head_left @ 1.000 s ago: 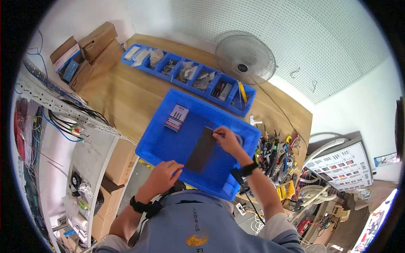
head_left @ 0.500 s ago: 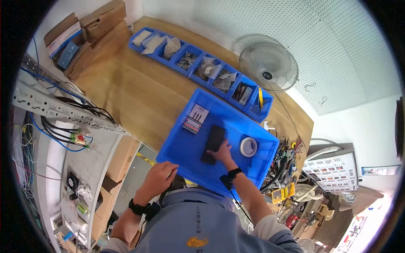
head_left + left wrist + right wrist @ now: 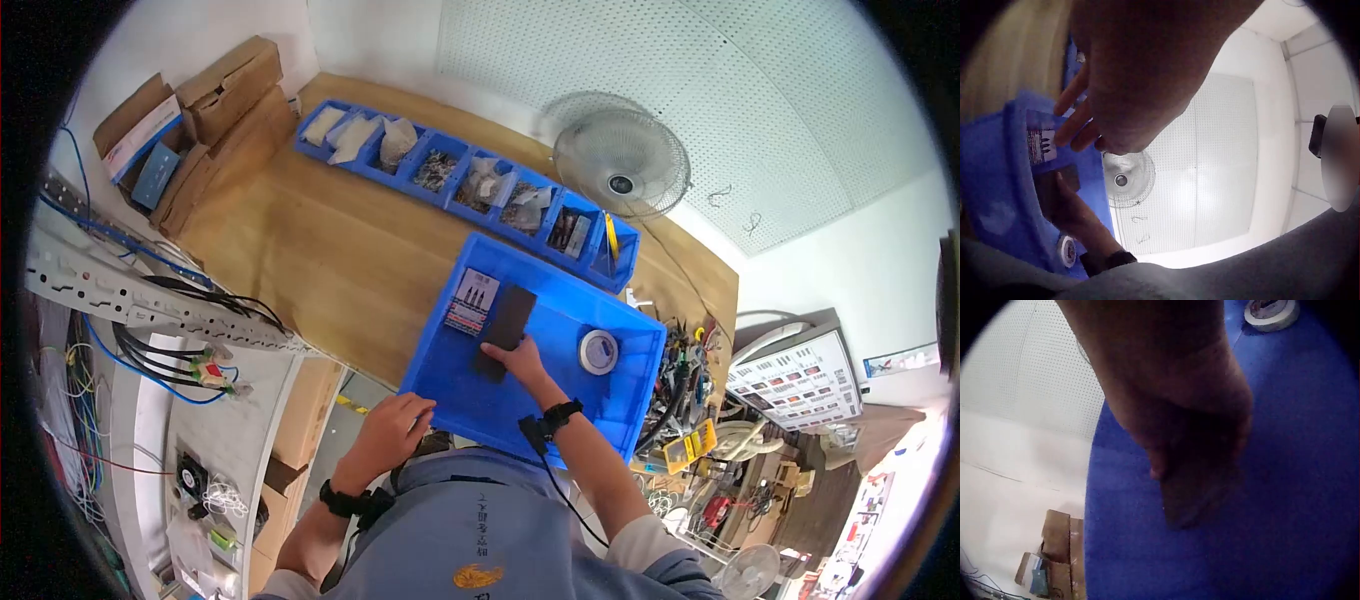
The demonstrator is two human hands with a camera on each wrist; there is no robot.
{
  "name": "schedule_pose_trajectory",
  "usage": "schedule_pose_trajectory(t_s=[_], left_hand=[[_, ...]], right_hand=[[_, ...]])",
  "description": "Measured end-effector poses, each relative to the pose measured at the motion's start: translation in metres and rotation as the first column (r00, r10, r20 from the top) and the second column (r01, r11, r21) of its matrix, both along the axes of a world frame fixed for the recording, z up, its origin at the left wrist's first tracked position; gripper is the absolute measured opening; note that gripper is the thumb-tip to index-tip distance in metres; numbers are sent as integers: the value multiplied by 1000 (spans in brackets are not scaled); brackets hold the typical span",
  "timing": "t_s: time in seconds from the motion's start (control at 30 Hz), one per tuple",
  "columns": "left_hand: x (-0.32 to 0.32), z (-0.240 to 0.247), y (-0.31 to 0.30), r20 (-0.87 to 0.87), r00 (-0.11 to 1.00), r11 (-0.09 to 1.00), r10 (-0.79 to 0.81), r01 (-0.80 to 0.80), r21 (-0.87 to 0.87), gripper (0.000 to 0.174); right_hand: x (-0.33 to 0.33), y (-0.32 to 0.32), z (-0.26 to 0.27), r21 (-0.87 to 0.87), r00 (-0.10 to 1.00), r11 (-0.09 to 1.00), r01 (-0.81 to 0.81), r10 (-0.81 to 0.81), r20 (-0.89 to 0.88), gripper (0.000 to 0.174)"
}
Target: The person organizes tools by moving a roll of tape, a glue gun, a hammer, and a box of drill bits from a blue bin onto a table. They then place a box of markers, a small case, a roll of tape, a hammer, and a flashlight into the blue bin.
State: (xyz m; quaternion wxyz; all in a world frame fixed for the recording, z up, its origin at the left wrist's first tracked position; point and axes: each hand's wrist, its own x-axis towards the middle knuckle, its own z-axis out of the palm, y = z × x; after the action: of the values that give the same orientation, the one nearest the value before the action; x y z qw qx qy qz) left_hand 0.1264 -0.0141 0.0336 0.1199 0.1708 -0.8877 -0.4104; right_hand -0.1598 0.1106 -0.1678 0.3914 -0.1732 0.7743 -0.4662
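Inside a blue plastic tray, my right hand grips a dark, flat rectangular block across its near part. In the right wrist view the thumb and fingers lie along opposite sides of the block, whose far end sticks out past the hand. Left of the block lies a small white printed box with pen-like shapes on it. A roll of tape lies to its right. My left hand hovers by the tray's near-left corner, fingers loosely bent in the left wrist view, holding nothing.
A row of blue bins with small parts and bags stands behind the tray. A fan is at the back right. Tools crowd the tray's right side. Cardboard boxes sit at the back left, cables hang left.
My right hand has come from the far end of the dark block to its near part and now grips it. The tape roll, earlier mostly behind that hand, shows fully. The head view has shifted.
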Motion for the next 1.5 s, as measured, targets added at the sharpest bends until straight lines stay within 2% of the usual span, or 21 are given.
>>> schedule_pose_trajectory(t_s=[0.1,0.3,0.4,0.47,0.53,0.6,0.7,0.8,0.9,1.0,1.1,1.2,1.3,1.4,1.5], left_hand=[[2,-1,-3,19,1000,1000,-14,13,8,16],[4,2,-12,-25,1000,1000,-11,11,-9,17],[6,-6,-15,-89,995,999,39,-41,-19,15],[10,-6,-18,-63,997,999,46,-47,-19,15],[12,-6,-20,-40,999,999,37,-37,-14,15],[13,-7,-23,-31,999,999,34,-34,-13,14],[14,-5,-24,-35,998,999,44,-45,-26,13],[17,-8,-24,-5,999,999,33,-33,-7,13],[18,-7,-23,18,1000,1000,22,-22,-5,13],[19,-12,-22,-6,999,999,36,-36,5,13],[17,-17,-23,2,1000,999,12,-12,-33,13],[13,-13,-27,12,1000,1000,11,-10,-25,13],[8,-8,-29,35,999,1000,12,-11,-20,14],[6,-6,-28,-9,1000,999,8,-9,-35,13],[7,-6,-27,4,1000,1000,1,-1,-30,13]], right_hand=[[26,-23,39,114,988,993,37,-19,-152,90],[22,-54,-40,-42,952,957,286,-278,127,86],[22,-58,-49,185,949,954,236,-185,-257,85],[4,-61,-45,338,995,941,33,2,-101,88],[-1,-65,-34,366,997,931,14,16,-79,94],[5,-75,-18,278,970,945,171,-111,-218,101],[8,-86,-7,76,936,967,242,-213,-280,111],[-6,-94,-14,14,944,986,164,-153,-292,115],[-17,-96,-29,65,919,997,50,-20,-394,118],[-21,-89,-13,136,932,988,-67,111,-345,118],[-23,-80,-17,189,909,976,-105,172,-381,116],[-24,-70,-17,172,899,977,-124,184,-398,111],[-17,-70,-16,299,928,954,-14,124,-352,102],[-8,-71,-11,351,939,935,47,78,-335,98],[-5,-79,-16,392,954,920,10,109,-280,101]])
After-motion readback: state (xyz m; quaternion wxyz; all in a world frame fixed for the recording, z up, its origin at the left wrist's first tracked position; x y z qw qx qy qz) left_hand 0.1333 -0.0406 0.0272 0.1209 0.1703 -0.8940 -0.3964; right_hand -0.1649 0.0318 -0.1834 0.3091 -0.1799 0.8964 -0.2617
